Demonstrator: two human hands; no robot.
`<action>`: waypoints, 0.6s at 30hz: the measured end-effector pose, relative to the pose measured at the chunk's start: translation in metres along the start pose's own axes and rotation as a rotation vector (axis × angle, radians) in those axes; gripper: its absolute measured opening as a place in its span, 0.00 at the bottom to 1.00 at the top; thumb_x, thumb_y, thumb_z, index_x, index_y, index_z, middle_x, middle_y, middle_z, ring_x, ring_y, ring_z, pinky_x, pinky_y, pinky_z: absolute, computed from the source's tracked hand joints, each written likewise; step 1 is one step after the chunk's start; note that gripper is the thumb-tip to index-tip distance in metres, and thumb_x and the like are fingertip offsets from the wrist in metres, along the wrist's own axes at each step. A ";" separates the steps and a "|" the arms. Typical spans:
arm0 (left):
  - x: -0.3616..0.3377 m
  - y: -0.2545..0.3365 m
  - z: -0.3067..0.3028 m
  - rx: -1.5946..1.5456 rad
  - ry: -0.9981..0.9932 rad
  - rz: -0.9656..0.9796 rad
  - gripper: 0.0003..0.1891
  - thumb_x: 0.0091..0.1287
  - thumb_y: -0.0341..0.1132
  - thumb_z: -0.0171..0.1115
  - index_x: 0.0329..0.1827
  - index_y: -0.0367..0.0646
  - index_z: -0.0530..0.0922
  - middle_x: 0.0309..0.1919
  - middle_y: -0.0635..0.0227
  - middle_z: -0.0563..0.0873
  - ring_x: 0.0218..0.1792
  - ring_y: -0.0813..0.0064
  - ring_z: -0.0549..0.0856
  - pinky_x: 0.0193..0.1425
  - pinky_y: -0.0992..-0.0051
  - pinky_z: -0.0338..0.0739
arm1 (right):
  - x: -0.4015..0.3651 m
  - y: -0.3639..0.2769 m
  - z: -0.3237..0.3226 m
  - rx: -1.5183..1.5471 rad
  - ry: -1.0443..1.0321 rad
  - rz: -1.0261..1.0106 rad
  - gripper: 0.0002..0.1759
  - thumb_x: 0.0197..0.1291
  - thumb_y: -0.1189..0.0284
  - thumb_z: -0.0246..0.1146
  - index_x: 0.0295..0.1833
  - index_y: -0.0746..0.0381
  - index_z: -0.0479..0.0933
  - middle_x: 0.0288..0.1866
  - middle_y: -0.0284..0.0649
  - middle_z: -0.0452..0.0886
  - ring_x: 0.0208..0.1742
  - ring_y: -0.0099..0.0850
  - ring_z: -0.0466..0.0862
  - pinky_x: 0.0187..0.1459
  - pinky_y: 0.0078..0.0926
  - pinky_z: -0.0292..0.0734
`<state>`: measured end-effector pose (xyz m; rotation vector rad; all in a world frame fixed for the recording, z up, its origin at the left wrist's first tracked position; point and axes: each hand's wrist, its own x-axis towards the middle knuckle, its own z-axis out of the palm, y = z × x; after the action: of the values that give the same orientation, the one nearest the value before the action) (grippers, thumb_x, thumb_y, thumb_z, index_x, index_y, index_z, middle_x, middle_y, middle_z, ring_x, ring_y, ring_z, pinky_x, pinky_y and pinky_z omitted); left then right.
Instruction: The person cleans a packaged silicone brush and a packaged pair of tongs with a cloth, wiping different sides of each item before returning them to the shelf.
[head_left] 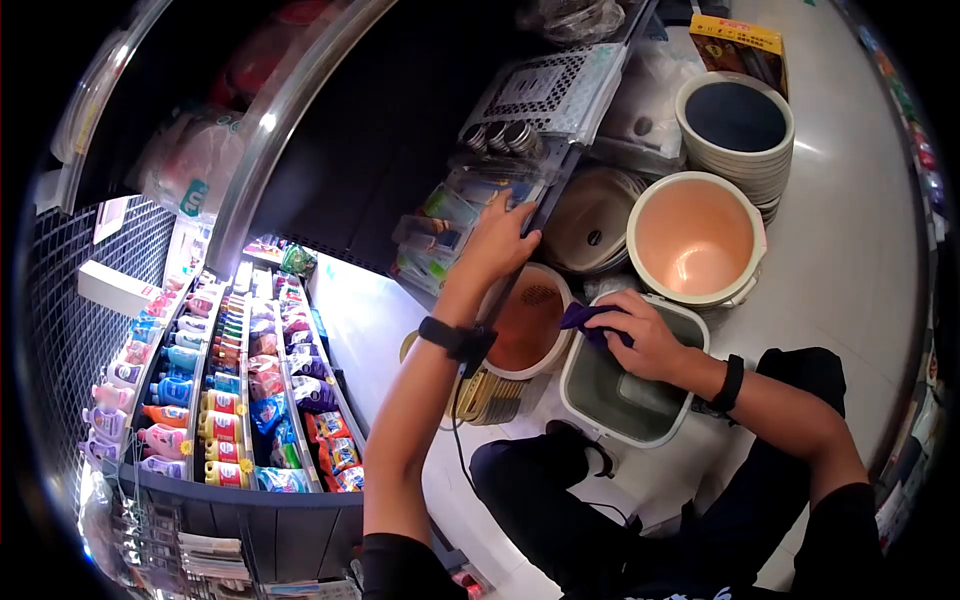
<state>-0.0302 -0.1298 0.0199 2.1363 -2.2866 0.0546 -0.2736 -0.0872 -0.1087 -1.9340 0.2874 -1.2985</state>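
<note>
My left hand reaches onto the dark shelf, fingers apart, by clear plastic packages with green and blue parts. Whether its fingertips touch a package I cannot tell. My right hand grips a purple cloth above a grey-green square bin. Left of that bin stands a round bin with an orange inside. Three jars with metal lids lie on the shelf beyond my left hand.
Stacked round bins, one stack orange inside and another dark inside, stand on the floor. A yellow box is behind them. Bottles and bags fill racks at the left.
</note>
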 end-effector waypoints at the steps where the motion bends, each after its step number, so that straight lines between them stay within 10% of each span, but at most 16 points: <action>1: 0.004 0.005 0.000 0.004 -0.023 -0.035 0.28 0.64 0.42 0.62 0.68 0.44 0.72 0.70 0.38 0.64 0.69 0.40 0.66 0.73 0.58 0.62 | 0.001 0.000 -0.001 0.002 -0.001 0.002 0.17 0.47 0.87 0.60 0.45 0.63 0.81 0.49 0.46 0.78 0.47 0.47 0.77 0.50 0.39 0.75; 18: 0.019 -0.001 0.019 0.149 0.138 0.008 0.25 0.57 0.27 0.66 0.59 0.38 0.70 0.51 0.48 0.79 0.52 0.45 0.77 0.57 0.55 0.74 | 0.000 0.002 -0.001 -0.003 -0.001 -0.015 0.18 0.46 0.86 0.61 0.45 0.63 0.80 0.48 0.48 0.77 0.47 0.49 0.77 0.51 0.42 0.73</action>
<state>-0.0299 -0.1490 0.0017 2.1149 -2.2787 0.3724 -0.2744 -0.0890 -0.1096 -1.9428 0.2743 -1.3072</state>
